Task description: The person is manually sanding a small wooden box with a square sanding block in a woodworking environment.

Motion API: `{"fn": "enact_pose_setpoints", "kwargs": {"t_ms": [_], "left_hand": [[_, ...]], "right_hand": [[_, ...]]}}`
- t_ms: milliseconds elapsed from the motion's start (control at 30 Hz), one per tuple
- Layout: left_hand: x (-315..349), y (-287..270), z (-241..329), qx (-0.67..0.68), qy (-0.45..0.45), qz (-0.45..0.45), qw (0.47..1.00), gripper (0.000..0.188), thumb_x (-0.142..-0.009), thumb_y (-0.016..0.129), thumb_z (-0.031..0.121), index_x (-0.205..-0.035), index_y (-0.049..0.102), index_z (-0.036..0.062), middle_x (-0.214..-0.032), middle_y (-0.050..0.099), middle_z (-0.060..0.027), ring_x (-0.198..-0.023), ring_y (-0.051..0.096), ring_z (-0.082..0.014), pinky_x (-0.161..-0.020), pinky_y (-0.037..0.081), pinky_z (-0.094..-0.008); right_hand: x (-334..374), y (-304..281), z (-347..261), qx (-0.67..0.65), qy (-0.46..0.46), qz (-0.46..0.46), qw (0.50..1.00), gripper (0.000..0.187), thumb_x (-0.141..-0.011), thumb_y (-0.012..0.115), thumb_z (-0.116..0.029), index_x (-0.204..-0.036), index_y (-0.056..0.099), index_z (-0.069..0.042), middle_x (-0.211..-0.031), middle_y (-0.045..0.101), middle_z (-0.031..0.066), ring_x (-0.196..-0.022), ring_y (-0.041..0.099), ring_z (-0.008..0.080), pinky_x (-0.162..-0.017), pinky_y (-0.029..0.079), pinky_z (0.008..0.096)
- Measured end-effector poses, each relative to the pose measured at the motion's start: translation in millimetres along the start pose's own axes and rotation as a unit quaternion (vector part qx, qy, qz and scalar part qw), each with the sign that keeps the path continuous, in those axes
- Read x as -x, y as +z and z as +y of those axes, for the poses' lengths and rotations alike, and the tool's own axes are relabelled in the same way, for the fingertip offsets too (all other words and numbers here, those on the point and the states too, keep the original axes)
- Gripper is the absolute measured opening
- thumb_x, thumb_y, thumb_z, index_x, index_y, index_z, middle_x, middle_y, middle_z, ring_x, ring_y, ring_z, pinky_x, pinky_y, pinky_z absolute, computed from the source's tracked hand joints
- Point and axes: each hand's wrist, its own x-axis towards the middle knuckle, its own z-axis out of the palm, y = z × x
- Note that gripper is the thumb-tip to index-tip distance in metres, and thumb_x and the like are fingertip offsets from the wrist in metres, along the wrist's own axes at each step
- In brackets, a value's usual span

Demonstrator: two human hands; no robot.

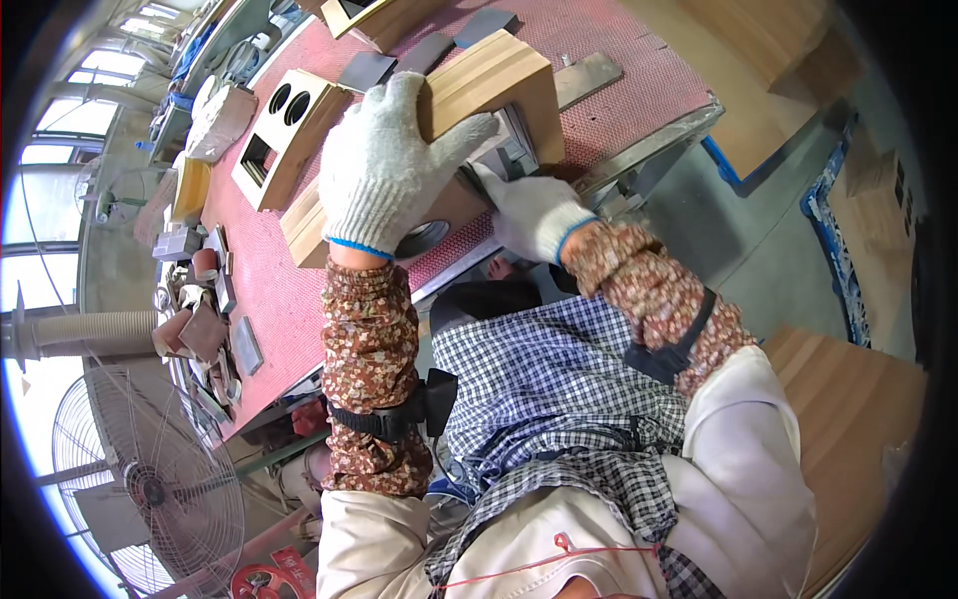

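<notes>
A light wooden box (489, 75) lies tilted across the near edge of the table, with a round hole low on the side facing me. My left hand (377, 160), in a white knit glove, grips it from above, thumb spread toward the right. Against its near side is my right hand (534, 212), also gloved, with the fingers bent toward the opening. Something dark shows by those fingertips, too hidden and blurred to name. Grey panels show in the opening just above that hand.
The table has a red textured top (289, 329). Another wooden box (284, 135) with round holes stands at the left. Dark sanding blocks (426, 53) lie beyond my hands. Sandpaper pieces (205, 331) crowd the left edge. A large fan (150, 489) stands lower left; wooden panels (768, 100) are at the right.
</notes>
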Motion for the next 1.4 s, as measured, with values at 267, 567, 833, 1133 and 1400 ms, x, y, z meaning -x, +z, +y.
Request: {"fn": "enact_pose_setpoints", "kwargs": {"t_ms": [267, 567, 833, 1133, 1400], "left_hand": [[-0.2, 1.4, 0.4, -0.015, 0.008, 0.018, 1.0, 0.074, -0.082, 0.076, 0.07, -0.115, 0.068, 0.0044, -0.102, 0.073, -0.0184, -0.093, 0.073, -0.0361, -0.081, 0.059, -0.0464], [0.9, -1.3, 4.8, -0.005, -0.008, -0.01, 1.0, 0.073, -0.086, 0.073, 0.067, -0.122, 0.068, 0.0036, -0.105, 0.074, -0.0214, -0.102, 0.072, -0.0396, -0.088, 0.056, -0.0489], [-0.2, 4.3, 0.7, -0.031, 0.007, 0.025, 0.999, 0.073, -0.084, 0.073, 0.072, -0.115, 0.07, 0.0059, -0.1, 0.074, -0.0152, -0.093, 0.073, -0.033, -0.079, 0.058, -0.0468], [-2.0, 6.6, -0.5, -0.013, 0.019, 0.026, 0.999, 0.065, -0.087, 0.072, 0.066, -0.106, 0.068, 0.0033, -0.096, 0.072, -0.0188, -0.097, 0.072, -0.0377, -0.083, 0.056, -0.0486], [1.1, 9.6, -5.9, -0.042, 0.017, 0.034, 0.998, 0.071, -0.084, 0.073, 0.071, -0.114, 0.069, 0.0064, -0.095, 0.072, -0.0164, -0.092, 0.073, -0.0313, -0.076, 0.059, -0.0452]], "right_hand": [[11.5, -8.7, -11.5, 0.076, 0.038, -0.005, 0.996, 0.069, -0.095, 0.053, -0.016, -0.163, 0.037, -0.011, -0.114, 0.077, 0.0199, -0.103, 0.076, 0.0356, -0.092, 0.057, 0.0503], [19.7, 13.0, -2.7, 0.098, 0.061, 0.049, 0.992, 0.075, -0.094, 0.052, -0.015, -0.165, 0.03, -0.009, -0.111, 0.076, 0.0227, -0.103, 0.075, 0.039, -0.091, 0.058, 0.0522], [19.2, 9.5, 6.9, 0.052, 0.103, 0.067, 0.991, 0.072, -0.098, 0.054, -0.028, -0.164, 0.031, -0.013, -0.111, 0.076, 0.0228, -0.102, 0.074, 0.039, -0.089, 0.057, 0.0539], [-12.3, 9.1, 6.4, 0.026, 0.036, 0.218, 0.975, 0.045, -0.095, 0.061, -0.028, -0.135, 0.054, -0.009, -0.096, 0.075, 0.0214, -0.092, 0.073, 0.0422, -0.084, 0.059, 0.0533], [-0.2, -5.1, -1.1, 0.056, 0.015, 0.045, 0.997, 0.066, -0.097, 0.055, -0.031, -0.157, 0.039, -0.006, -0.106, 0.076, 0.0216, -0.098, 0.074, 0.043, -0.089, 0.058, 0.0523]]}}
